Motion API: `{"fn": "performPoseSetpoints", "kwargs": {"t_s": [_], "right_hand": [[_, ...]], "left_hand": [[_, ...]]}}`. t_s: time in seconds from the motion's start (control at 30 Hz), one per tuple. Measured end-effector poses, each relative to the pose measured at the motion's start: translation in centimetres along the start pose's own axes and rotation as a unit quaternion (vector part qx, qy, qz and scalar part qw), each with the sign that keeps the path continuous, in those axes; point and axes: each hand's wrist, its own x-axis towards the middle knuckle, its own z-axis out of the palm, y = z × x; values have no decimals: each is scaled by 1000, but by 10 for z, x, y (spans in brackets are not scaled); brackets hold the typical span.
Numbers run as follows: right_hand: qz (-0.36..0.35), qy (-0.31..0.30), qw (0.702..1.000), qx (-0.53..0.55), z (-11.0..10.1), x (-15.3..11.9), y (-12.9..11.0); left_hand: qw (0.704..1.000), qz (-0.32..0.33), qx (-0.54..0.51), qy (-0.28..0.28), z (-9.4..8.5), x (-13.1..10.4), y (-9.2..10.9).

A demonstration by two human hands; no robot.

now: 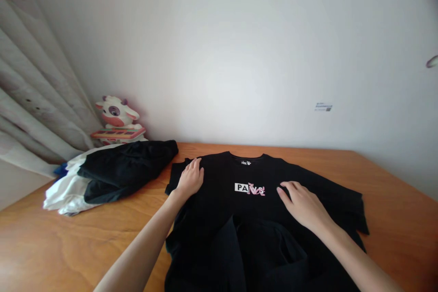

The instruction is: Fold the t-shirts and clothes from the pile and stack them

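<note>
A black T-shirt lies face up across the wooden table, its neckline toward the wall. White lettering and a pink figure are printed on its chest. My left hand rests on the shirt near the shoulder on the left, fingers stretched out and nothing in them. Over the chest, right of the print, is my right hand, thumb and fingers apart; whether it touches the cloth I cannot tell. The shirt's lower part is bunched into raised dark folds near me. The sleeve on the right is spread out; the left one looks bent or tucked.
A pile of black and white clothes lies on the table at the left. Behind it stands a cow-shaped toy keyboard. A pale curtain hangs at the far left, and a white wall borders the table's back edge.
</note>
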Motion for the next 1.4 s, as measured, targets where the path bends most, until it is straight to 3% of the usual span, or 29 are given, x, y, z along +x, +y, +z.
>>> {"fn": "performPoseSetpoints", "kwargs": {"t_s": [0.13,0.27,0.37,0.5,0.7,0.9,1.1,1.17,1.23,1.3,1.33,1.4], "right_hand": [[-5,-7,999,35,18,26,-27],[95,-77,992,-29,39,39,-37],[145,-103,983,-47,41,46,-39],[169,-101,980,-17,32,61,-43],[82,-73,994,5,40,82,-36],[136,-81,987,8,59,80,-23],[140,-76,987,8,59,80,-23],[140,-69,988,11,59,80,-23],[141,-67,988,13,58,80,-23],[143,-72,987,12,58,80,-24],[145,-73,987,13,58,79,-24],[147,-73,986,18,59,79,-24]], "left_hand": [[999,-7,48,5,12,-16,-45],[989,-65,125,-39,4,-30,-61],[981,-101,149,-71,-8,-27,-57],[985,-75,145,-60,-9,-14,-42],[991,-28,116,-61,9,-5,-36],[981,-123,133,-73,9,-19,-55],[967,-171,173,-79,-5,-16,-37],[972,-140,187,-35,-8,-7,-27],[985,-48,167,-8,-6,2,-19],[991,44,119,-34,0,10,-15],[992,56,97,-60,5,13,-14],[992,15,73,-100,14,19,-17]]}}
